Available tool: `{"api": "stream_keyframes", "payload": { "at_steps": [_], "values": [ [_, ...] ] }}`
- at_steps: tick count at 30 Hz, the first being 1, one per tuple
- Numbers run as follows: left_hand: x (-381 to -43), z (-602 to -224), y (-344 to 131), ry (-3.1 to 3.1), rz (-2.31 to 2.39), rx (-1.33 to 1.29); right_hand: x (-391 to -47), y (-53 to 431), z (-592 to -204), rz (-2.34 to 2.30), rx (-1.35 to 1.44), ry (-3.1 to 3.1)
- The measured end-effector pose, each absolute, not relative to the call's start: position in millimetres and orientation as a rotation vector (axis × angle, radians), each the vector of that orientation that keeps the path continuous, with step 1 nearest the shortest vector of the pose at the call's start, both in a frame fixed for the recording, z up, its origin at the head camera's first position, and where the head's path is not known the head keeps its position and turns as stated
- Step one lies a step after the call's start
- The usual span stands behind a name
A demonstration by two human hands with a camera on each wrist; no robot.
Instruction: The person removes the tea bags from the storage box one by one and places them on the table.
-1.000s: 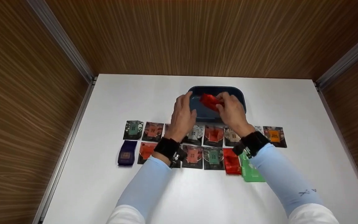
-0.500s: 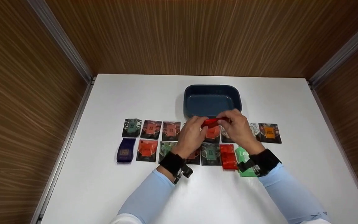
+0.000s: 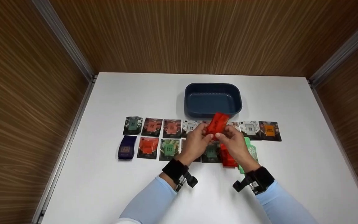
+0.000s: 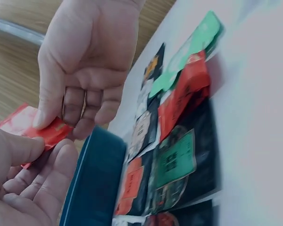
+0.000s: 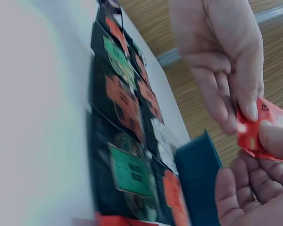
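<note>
A shiny red foil packet (image 3: pixel 218 123) is held up between both hands, just in front of the dark blue tray (image 3: pixel 213 114). My left hand (image 3: pixel 194 143) pinches its lower left corner, thumb on the face towards me. Opposite it, my right hand (image 3: pixel 235 143) pinches the lower right corner in the same way. The left wrist view shows both thumbs lying on the red packet (image 4: pixel 52 134), fingers curled behind it. Beneath the hands lie two rows of flat sachets, some partly covered by them. A second red packet (image 3: pixel 227 158) lies under my right hand.
The front row also has a purple packet (image 3: pixel 126 148) at its left end and a green card-like piece (image 3: pixel 251 151) at its right. A black sachet with an orange label (image 3: pixel 269 130) ends the back row. Wood-grain panels (image 3: pixel 179 37) enclose the white table (image 3: pixel 104 193).
Both hands have come back from over the tray towards me. The left hand, free at first, has taken hold of the red packet, which now stands tilted up with its face showing.
</note>
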State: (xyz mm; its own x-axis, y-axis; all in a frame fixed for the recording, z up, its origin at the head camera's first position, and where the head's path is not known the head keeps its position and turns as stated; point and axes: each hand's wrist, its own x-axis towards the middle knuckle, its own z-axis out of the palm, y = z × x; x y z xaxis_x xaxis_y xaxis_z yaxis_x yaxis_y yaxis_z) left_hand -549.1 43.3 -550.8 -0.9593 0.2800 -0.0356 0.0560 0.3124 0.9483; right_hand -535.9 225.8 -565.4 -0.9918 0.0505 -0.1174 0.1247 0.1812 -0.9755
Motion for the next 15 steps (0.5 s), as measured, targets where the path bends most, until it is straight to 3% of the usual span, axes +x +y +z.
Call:
{"api": "stream_keyframes", "payload": {
  "at_steps": [8,15],
  "values": [
    [-538.0,-557.5,53.6,2.373,1.617,0.364,-513.5,244.5,-573.4,-2.013,0.352,2.355],
    [-531.5,-565.8,41.9,2.421,1.487,0.436,-488.2,326.3,-573.4,-1.728,0.615,2.561]
  ]
}}
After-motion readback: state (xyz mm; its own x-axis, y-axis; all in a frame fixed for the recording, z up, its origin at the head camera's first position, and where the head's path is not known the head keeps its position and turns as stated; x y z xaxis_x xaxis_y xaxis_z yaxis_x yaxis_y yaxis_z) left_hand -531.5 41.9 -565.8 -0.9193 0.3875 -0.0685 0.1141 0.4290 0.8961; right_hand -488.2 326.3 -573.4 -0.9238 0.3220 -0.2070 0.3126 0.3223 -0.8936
